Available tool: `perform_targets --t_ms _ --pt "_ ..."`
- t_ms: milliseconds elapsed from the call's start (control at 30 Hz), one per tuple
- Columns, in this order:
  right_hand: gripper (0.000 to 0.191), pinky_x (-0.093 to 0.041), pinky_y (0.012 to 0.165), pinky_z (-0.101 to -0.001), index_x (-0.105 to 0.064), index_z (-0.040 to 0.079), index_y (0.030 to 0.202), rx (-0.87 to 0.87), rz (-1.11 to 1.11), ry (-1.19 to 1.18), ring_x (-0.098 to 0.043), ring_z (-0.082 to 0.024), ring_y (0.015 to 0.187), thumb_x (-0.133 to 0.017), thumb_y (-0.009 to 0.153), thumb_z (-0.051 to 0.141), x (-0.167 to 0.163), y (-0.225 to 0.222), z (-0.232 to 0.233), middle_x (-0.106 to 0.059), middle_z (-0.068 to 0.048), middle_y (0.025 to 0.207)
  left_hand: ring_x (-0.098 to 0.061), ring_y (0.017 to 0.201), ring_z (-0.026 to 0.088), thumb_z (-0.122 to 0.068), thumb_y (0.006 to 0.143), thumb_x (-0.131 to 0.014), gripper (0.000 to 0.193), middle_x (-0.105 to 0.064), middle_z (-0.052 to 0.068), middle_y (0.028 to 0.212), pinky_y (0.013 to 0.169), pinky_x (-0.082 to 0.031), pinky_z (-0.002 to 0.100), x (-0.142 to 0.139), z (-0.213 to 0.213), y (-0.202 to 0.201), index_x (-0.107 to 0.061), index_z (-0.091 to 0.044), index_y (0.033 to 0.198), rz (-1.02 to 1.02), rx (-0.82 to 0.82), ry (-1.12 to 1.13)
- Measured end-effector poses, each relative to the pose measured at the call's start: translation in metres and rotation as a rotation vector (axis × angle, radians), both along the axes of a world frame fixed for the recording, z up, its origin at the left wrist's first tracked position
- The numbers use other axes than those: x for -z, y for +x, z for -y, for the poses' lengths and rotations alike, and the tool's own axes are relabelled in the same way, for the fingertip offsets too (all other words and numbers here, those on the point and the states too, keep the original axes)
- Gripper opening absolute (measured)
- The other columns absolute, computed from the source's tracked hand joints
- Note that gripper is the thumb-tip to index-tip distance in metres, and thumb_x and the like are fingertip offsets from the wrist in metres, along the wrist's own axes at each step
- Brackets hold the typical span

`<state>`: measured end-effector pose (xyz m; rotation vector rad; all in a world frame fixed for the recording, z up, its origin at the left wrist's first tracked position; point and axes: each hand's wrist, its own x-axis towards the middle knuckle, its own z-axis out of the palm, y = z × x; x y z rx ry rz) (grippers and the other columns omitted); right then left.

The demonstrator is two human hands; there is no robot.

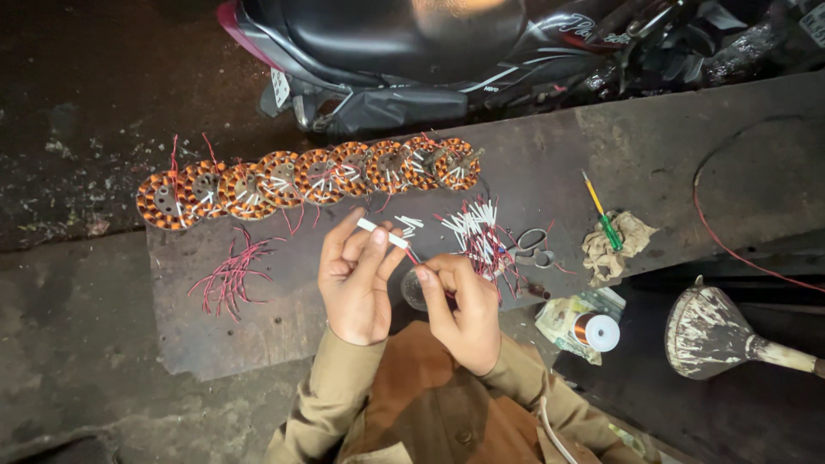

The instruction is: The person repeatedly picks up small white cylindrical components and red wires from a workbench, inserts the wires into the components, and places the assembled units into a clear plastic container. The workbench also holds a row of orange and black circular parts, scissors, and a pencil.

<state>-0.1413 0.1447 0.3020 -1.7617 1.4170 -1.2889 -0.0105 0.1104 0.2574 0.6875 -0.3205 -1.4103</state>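
Left hand point(354, 283) pinches a short white sleeve tube point(383, 234) between thumb and fingertips, above the near edge of the worktop point(550, 163). Right hand point(464, 311) closed on a thin red wire point(412, 255) meeting the tube's right end; whether the wire has entered the tube is hard to tell. Tube's long axis runs left-right, left end tilted slightly away.

Just past the hands: heap of white-sleeved red wires point(478, 234), scissors point(533, 243), loose red wire bundle point(230, 275) at left. Right: rag point(612, 245) with green screwdriver point(603, 219), copper wire spool point(595, 331).

Farther: row of copper-wound stators point(301, 180). Beyond: parked scooter point(404, 51).
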Motion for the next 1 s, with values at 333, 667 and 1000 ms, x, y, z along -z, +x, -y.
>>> perform_targets --t_ms 333,667,1000 --pt "0.016 -0.045 0.063 -0.0225 -0.05 0.004 0.121 -0.144 0.423 0.283 -0.054 -0.007 0.07 -0.061 0.109 0.004 0.012 -0.034 0.021 -0.06 -0.002 0.082 -0.072 0.107 0.02 0.007 0.1 -0.068 0.039 -0.073 0.016 0.114 0.094 -0.061 0.032 -0.019 0.011 -0.008 -0.058 0.005 0.137 0.349 0.197 -0.233" --pt "0.032 -0.056 0.074 -0.0338 -0.043 0.002 0.128 -0.146 0.756 0.342 -0.068 -0.019 0.084 -0.062 0.103 0.0 -0.002 -0.036 0.035 -0.056 -0.009 0.118 -0.074 0.101 0.019 0.007 0.098 -0.067 0.049 -0.074 0.014 0.111 0.09 -0.062 0.032 -0.012 0.025 -0.021 -0.051 0.002 0.144 0.292 0.14 -0.195" --pt "0.037 -0.057 0.079 -0.0342 -0.047 0.003 0.129 -0.201 0.947 0.509 -0.069 -0.021 0.089 -0.06 0.096 -0.009 0.004 -0.07 0.043 -0.062 -0.013 0.124 -0.072 0.096 0.017 0.006 0.097 -0.069 0.043 -0.074 0.015 0.107 0.085 -0.058 0.028 0.0 0.039 -0.04 -0.056 0.005 0.138 0.302 0.227 -0.165"
